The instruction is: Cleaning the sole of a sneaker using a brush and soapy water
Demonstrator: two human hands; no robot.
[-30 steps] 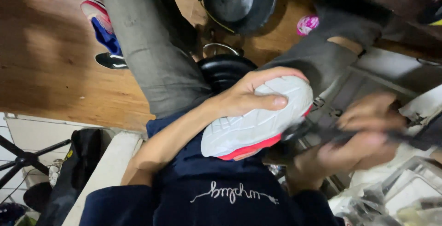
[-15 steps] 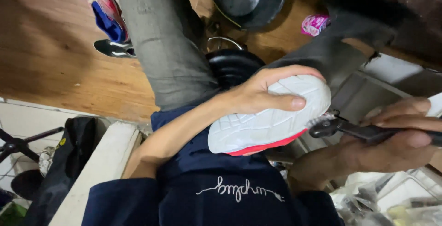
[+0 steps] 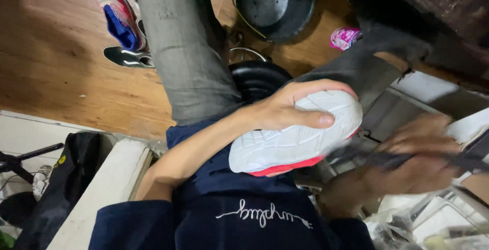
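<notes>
Shoe in the hands: white rubber sole [image 3: 295, 138] with a web of grooved lines, coral-red edge beneath.
Brush tool: black, blurred [image 3: 377, 158].
Trousers: grey denim [image 3: 183, 51].
Top: navy with white stitched script [image 3: 229, 214].
Floor: warm brown wood [image 3: 56, 66].
Wrapper: pink [image 3: 345, 38].
</notes>
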